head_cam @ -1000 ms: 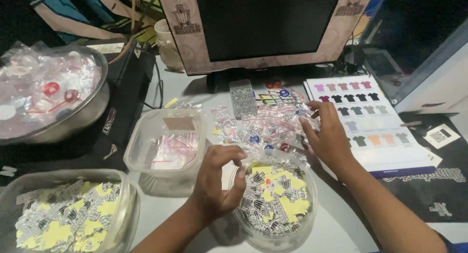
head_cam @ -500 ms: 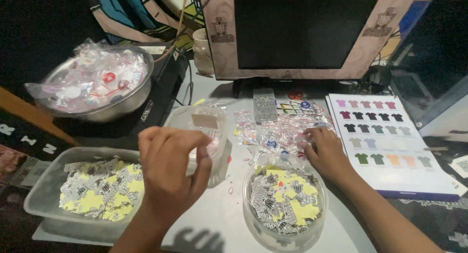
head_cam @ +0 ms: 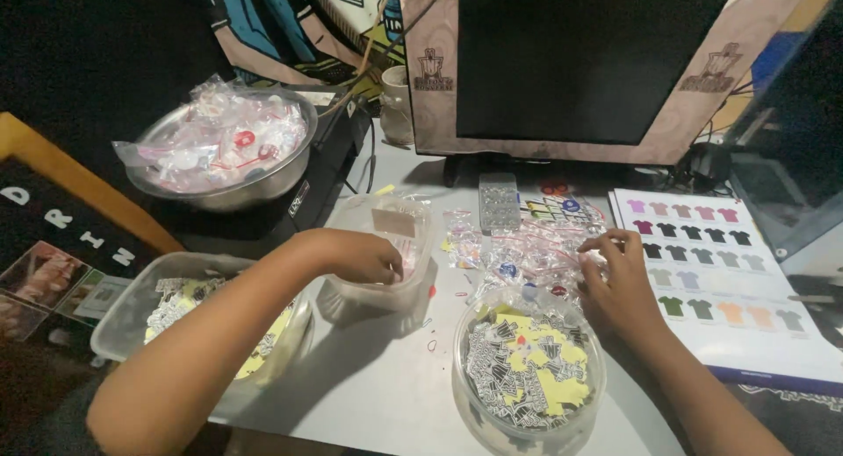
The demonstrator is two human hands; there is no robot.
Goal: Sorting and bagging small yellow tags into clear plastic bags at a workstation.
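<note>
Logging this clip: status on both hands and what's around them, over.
Left hand inside the small clear tub. Right hand on the pile of small zip bags. Round sticker tub directly below; nothing blocking.

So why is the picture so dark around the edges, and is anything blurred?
Head view: light falls mainly on the grey table, with corners dim; the left hand casts a soft shadow beneath the clear tub; the near forearm is slightly soft; the monitor is black, glare-free.
</note>
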